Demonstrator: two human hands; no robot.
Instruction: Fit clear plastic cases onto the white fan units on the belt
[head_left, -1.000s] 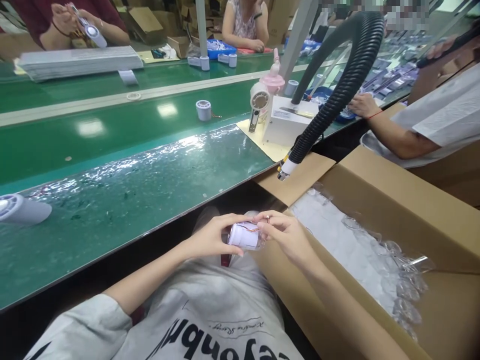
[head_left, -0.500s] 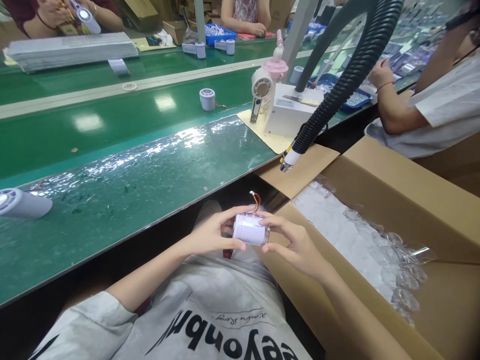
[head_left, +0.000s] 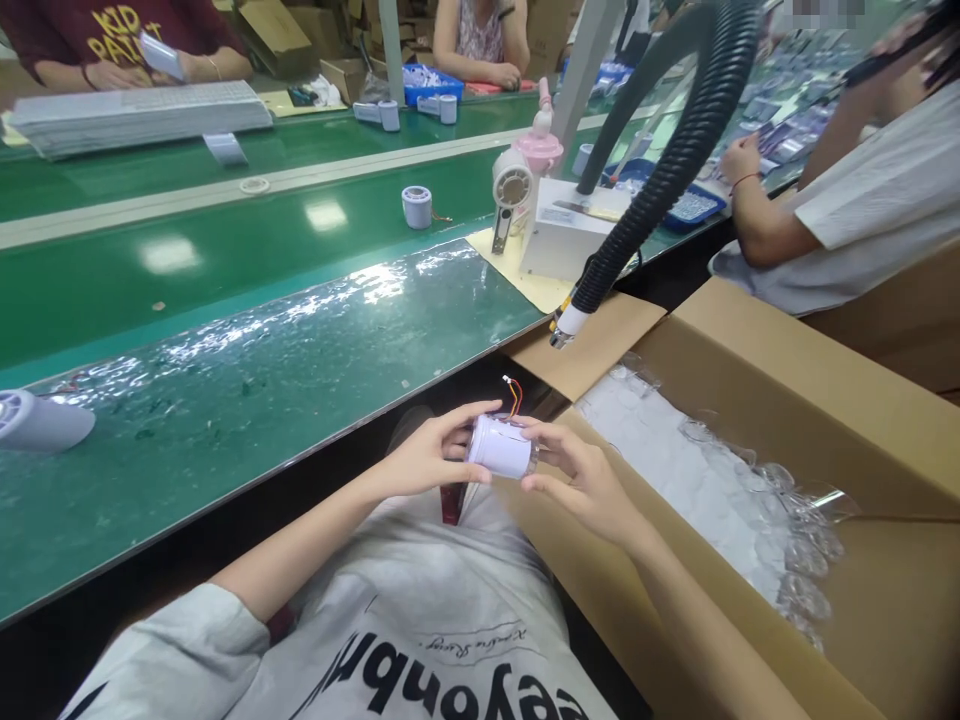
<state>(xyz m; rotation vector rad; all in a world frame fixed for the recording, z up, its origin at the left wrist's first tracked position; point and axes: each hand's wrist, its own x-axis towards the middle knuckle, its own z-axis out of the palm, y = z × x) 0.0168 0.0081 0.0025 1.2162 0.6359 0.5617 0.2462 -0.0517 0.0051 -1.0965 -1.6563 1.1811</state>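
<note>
Between my two hands, above my lap, is a pale lilac cylinder (head_left: 501,447) lying on its side. Red and yellow wires with a small white plug rise from its top. My left hand (head_left: 431,455) grips its left end, thumb below and fingers above. My right hand (head_left: 581,475) holds the right end, where a clear rim shows. A similar cylinder with wires (head_left: 417,207) stands upright on the green belt (head_left: 285,235). Another lilac part (head_left: 46,421) lies on the green table (head_left: 247,390) at the far left.
An open cardboard box (head_left: 795,400) with clear round pieces (head_left: 806,550) stands at the right. A black ribbed hose (head_left: 667,160) hangs over its corner, beside a white machine (head_left: 564,230) and a handheld fan (head_left: 512,190). People sit across the belt and at the right.
The view has shifted slightly. Across the belt, a person's hands have lowered with a lilac part. My hands keep their hold on the cylinder, with little visible movement.
</note>
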